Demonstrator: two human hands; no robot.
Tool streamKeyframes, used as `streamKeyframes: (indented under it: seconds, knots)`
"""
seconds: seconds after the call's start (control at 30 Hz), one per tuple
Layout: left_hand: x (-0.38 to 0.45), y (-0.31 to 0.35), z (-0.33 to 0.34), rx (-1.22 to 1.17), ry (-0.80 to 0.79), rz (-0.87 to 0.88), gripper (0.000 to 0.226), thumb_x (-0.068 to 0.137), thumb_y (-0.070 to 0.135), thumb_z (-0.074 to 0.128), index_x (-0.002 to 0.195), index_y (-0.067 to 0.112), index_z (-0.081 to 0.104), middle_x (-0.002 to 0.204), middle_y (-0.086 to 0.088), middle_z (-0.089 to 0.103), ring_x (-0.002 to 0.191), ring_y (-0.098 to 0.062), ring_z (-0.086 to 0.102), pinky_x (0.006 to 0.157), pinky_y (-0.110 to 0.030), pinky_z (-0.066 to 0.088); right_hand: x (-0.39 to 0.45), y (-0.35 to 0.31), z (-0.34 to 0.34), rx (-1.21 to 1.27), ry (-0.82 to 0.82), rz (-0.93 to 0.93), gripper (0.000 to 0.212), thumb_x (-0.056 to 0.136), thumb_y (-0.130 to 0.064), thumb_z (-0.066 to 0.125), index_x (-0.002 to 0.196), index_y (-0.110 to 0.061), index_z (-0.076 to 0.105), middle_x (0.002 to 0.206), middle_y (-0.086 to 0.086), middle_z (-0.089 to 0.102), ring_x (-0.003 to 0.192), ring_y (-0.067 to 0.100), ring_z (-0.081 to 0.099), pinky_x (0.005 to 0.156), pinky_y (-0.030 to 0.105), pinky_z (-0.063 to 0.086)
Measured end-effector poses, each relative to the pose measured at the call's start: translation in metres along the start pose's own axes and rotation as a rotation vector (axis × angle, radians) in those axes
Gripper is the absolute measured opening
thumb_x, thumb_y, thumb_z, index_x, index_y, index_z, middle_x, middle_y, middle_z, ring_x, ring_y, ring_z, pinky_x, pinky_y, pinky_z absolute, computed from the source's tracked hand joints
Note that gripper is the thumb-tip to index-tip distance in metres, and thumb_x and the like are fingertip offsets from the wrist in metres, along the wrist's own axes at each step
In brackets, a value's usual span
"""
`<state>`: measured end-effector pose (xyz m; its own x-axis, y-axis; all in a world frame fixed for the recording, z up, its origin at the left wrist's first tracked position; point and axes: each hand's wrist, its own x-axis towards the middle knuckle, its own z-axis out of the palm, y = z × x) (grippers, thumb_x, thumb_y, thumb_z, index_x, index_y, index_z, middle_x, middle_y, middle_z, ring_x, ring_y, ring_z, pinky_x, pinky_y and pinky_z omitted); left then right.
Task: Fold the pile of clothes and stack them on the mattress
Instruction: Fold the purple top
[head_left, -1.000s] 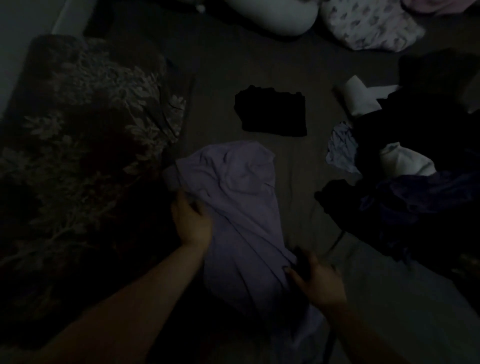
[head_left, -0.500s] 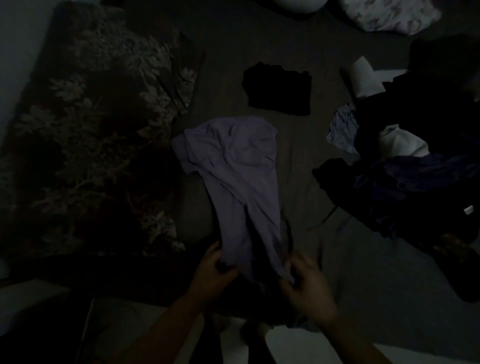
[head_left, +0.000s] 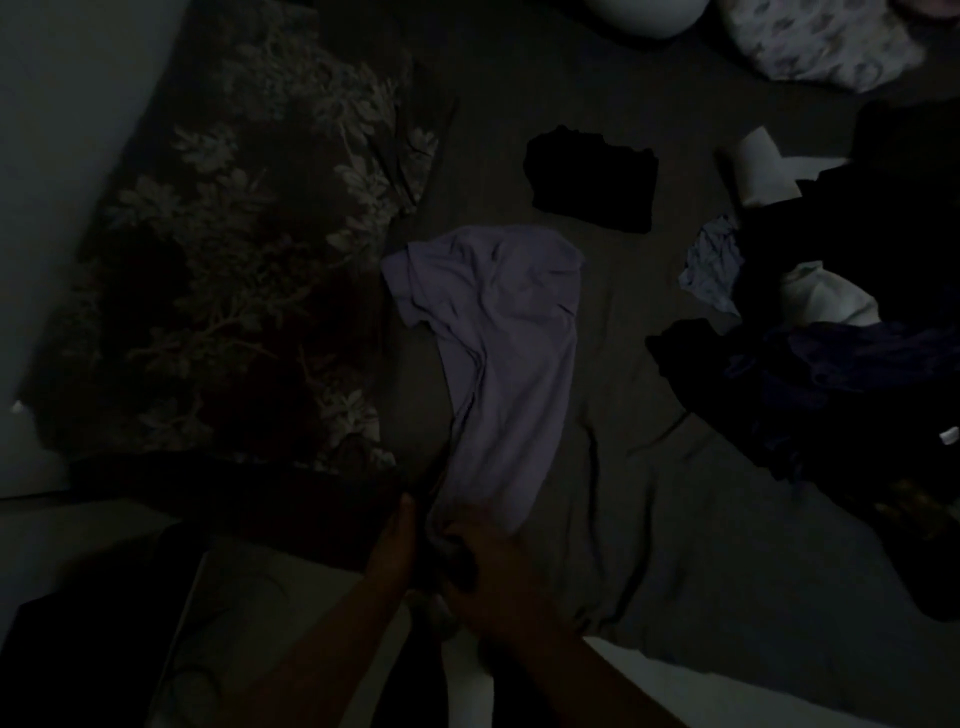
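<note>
Both forearms reach in from below, close together. The left hand (head_left: 396, 540) and right hand (head_left: 488, 566) grip the near end of cloth, fingers curled.

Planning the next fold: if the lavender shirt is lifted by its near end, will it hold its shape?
Probably not. The lavender shirt lies creased and bunches where both hands grip it, so it looks floppy. It seems thin and light, likely to drape and drag along the mattress.
</note>
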<state>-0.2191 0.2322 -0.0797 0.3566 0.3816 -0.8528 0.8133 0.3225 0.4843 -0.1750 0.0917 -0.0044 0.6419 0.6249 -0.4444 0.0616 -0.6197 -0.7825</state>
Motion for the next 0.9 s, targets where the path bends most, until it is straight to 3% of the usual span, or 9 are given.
streamKeyframes:
  seconds: [0.1,0.23,0.3,0.4,0.47,0.57,0.67,0.8,0.9]
  knots:
    - [-0.014,0.01,-0.001,-0.065,0.003,-0.031,0.05,0.09,0.046,0.055,0.12,0.007,0.059,0.123,-0.004,0.058,0.117,-0.019,0.051,0.105,-0.029,0.034,0.001,0.01,0.001,0.106,-0.368,0.089,0.037,0.085,-0.023,0.064,0.117,-0.005,0.064,0.119,0.013,0.064,0.109,0.014,0.058,0.092,0.018,0.043]
    - [-0.012,0.003,0.005,0.198,-0.05,0.03,0.065,0.072,0.028,0.08,0.123,0.0,0.053,0.118,-0.014,0.062,0.113,-0.027,0.058,0.094,-0.032,0.044,0.008,0.048,-0.019,0.142,0.271,0.481,0.027,0.088,-0.013,0.061,0.112,0.0,0.064,0.106,0.015,0.067,0.091,0.014,0.061,0.077,0.022,0.043]
    - [-0.011,0.002,0.009,0.393,-0.061,0.04,0.075,0.073,0.026,0.08,0.133,0.002,0.041,0.124,-0.011,0.056,0.118,-0.026,0.054,0.093,-0.029,0.04,0.007,0.074,-0.026,0.086,0.236,0.558,0.037,0.084,-0.02,0.06,0.118,-0.003,0.059,0.113,0.013,0.064,0.104,0.027,0.061,0.082,0.027,0.044]
    - [-0.014,0.001,0.015,0.597,-0.119,0.099,0.067,0.077,0.047,0.062,0.128,0.005,0.048,0.128,-0.012,0.057,0.119,-0.029,0.054,0.094,-0.03,0.04,-0.003,0.123,-0.007,-0.002,-0.031,0.504,0.082,0.079,-0.066,0.05,0.134,-0.005,0.047,0.131,0.012,0.054,0.124,0.029,0.05,0.105,0.03,0.036]
    - [-0.015,0.0,0.02,0.525,-0.081,0.064,0.041,0.091,0.027,0.052,0.119,-0.002,0.055,0.126,-0.018,0.057,0.116,-0.031,0.055,0.094,-0.031,0.04,-0.009,0.11,-0.004,0.0,-0.043,0.485,0.105,0.069,-0.085,0.039,0.141,-0.009,0.035,0.141,0.005,0.041,0.131,0.021,0.04,0.112,0.021,0.021]
    - [-0.02,0.001,0.024,0.251,-0.079,-0.061,0.027,0.098,0.005,0.04,0.114,-0.01,0.055,0.123,-0.025,0.056,0.112,-0.037,0.054,0.095,-0.032,0.042,-0.012,0.083,-0.004,0.07,0.045,0.474,0.079,0.08,-0.041,0.07,0.144,-0.014,0.031,0.137,-0.002,0.043,0.126,0.016,0.043,0.09,0.002,0.029]
    - [-0.034,0.006,0.026,0.029,-0.164,-0.069,0.042,0.094,0.038,0.046,0.114,0.003,0.057,0.119,-0.018,0.06,0.11,-0.03,0.057,0.1,-0.042,0.044,-0.014,0.073,-0.004,0.173,0.133,0.465,0.061,0.082,0.001,0.065,0.137,-0.01,0.042,0.123,0.0,0.052,0.114,0.013,0.05,0.078,-0.004,0.033]
    - [-0.06,0.034,0.039,-0.049,-0.153,0.056,0.069,0.079,0.072,0.045,0.13,0.027,0.049,0.136,0.005,0.048,0.128,-0.021,0.045,0.111,-0.041,0.033,-0.012,0.058,-0.003,0.129,0.254,0.393,0.017,0.084,0.002,0.061,0.1,0.004,0.065,0.104,0.017,0.066,0.095,0.017,0.058,0.068,0.001,0.034]
    - [-0.071,0.048,0.042,0.061,0.0,0.215,0.076,0.078,0.068,0.048,0.143,0.03,0.036,0.143,0.003,0.042,0.131,-0.022,0.042,0.111,-0.04,0.033,-0.008,0.04,-0.007,0.202,0.366,0.344,0.025,0.089,-0.015,0.055,0.113,-0.007,0.055,0.102,0.015,0.067,0.089,0.023,0.063,0.073,0.025,0.045]
